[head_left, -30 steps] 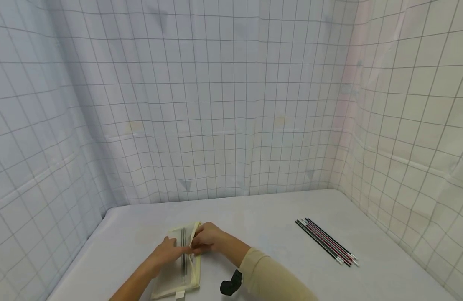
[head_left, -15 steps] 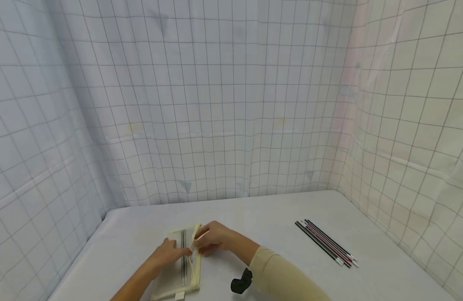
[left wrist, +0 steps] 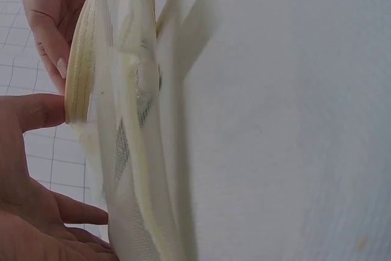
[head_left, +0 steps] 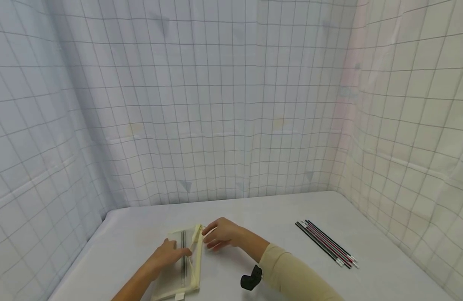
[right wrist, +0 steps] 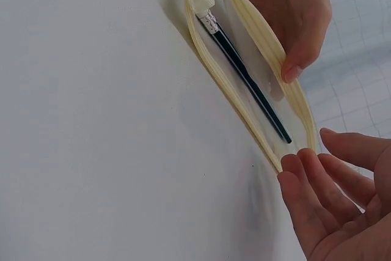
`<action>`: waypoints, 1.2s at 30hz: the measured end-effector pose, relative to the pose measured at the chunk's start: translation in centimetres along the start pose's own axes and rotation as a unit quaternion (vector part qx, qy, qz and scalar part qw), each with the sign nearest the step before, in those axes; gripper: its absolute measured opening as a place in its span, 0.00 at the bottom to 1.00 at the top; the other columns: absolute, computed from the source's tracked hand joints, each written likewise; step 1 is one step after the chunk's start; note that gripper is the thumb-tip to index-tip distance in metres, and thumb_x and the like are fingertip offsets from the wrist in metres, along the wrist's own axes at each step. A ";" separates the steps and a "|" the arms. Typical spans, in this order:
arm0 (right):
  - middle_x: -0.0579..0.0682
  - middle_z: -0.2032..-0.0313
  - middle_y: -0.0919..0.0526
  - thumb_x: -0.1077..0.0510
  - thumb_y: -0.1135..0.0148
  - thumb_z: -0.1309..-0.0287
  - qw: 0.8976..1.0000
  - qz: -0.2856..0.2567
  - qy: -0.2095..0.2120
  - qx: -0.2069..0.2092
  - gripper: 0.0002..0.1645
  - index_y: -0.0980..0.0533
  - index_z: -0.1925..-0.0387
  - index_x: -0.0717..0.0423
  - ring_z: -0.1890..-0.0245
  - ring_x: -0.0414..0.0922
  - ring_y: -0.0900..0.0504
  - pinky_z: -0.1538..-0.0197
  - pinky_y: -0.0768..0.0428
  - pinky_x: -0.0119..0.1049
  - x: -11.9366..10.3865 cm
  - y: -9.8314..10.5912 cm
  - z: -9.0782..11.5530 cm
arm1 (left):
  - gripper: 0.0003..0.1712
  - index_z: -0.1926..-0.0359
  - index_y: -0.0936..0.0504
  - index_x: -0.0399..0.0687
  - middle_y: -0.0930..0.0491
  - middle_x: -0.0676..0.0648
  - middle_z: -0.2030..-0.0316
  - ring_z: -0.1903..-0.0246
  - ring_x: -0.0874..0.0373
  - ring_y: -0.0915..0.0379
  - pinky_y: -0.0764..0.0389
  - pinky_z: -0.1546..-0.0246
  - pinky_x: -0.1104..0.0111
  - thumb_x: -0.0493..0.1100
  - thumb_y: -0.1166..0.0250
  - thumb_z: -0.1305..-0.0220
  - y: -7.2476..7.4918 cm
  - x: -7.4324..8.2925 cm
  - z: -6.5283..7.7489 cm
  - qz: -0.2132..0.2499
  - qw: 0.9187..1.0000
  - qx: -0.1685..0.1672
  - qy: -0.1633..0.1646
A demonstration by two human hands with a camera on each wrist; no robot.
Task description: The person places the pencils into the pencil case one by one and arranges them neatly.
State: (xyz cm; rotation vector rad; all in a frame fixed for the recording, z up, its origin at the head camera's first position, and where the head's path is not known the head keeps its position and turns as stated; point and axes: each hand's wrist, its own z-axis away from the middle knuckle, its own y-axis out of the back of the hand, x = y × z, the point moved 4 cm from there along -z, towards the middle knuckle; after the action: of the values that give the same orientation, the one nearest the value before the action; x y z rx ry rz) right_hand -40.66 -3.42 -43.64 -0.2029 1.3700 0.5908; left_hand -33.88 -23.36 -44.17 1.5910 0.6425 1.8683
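Observation:
A see-through mesh zipper pouch (head_left: 171, 281) with cream edging lies on the table, its zipper mouth (right wrist: 244, 120) gaping. Inside it, a dark pencil (right wrist: 244, 76) with a silver ferrule and white eraser shows in the right wrist view. My left hand (head_left: 166, 255) rests on the pouch with spread fingers, its thumb (left wrist: 43, 112) pressing the edge of the mouth. My right hand (head_left: 224, 235) is beside the pouch's right edge, fingers loosely bent and holding nothing. Its fingertips (right wrist: 292, 164) are right by the end of the opening.
Several black and dark red pencils (head_left: 327, 244) lie in a bundle on the right of the white table (head_left: 269, 217). A small white tag (head_left: 179, 296) sticks out at the pouch's near edge. Grid-patterned curtains (head_left: 224, 104) stand behind and at both sides.
My right hand has let go of the pouch's edge and moved right, its fingers loosening. The mouth of the pouch shows more now. My left hand stays where it was.

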 end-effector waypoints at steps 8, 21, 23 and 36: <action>0.53 0.63 0.12 0.67 0.28 0.41 0.999 0.032 0.003 0.005 0.15 0.16 0.51 0.64 0.65 0.49 0.12 0.62 0.12 0.43 0.0 1.7 0.9 | 0.54 0.34 0.38 0.13 0.56 0.13 0.29 0.31 0.17 0.54 0.43 0.34 0.32 0.59 0.32 0.40 -0.1 0.0 -0.1 -0.012 1.000 0.003 0.006; 0.53 0.62 0.12 0.65 0.28 0.40 0.998 0.056 0.003 0.016 0.17 0.17 0.49 0.65 0.63 0.50 0.12 0.59 0.13 0.43 0.3 5.6 2.6 | 0.56 0.32 0.40 0.14 0.59 0.13 0.28 0.30 0.17 0.58 0.47 0.33 0.30 0.58 0.32 0.40 -0.2 -0.4 -0.2 0.006 1.000 -0.007 0.008; 0.53 0.62 0.12 0.65 0.28 0.40 0.998 0.055 0.003 0.016 0.17 0.17 0.49 0.65 0.63 0.50 0.12 0.59 0.13 0.44 0.5 6.2 2.9 | 0.56 0.32 0.40 0.14 0.59 0.13 0.29 0.30 0.17 0.58 0.47 0.34 0.29 0.59 0.32 0.40 -0.2 -0.5 -0.2 0.006 1.000 -0.007 0.007; 0.54 0.60 0.12 0.64 0.28 0.39 0.998 0.059 -0.002 0.028 0.20 0.19 0.46 0.68 0.62 0.50 0.12 0.56 0.13 0.45 1.1 9.7 4.4 | 0.56 0.32 0.40 0.14 0.60 0.13 0.28 0.30 0.17 0.59 0.47 0.34 0.29 0.59 0.32 0.40 -0.1 -0.4 -0.1 0.007 1.000 -0.009 0.004</action>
State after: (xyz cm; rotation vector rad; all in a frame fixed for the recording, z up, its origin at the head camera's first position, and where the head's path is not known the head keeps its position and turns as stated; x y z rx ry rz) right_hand -41.68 7.06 -41.84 -0.0755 1.3992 0.6492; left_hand -33.90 -23.53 -44.54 1.5818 0.6179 1.8869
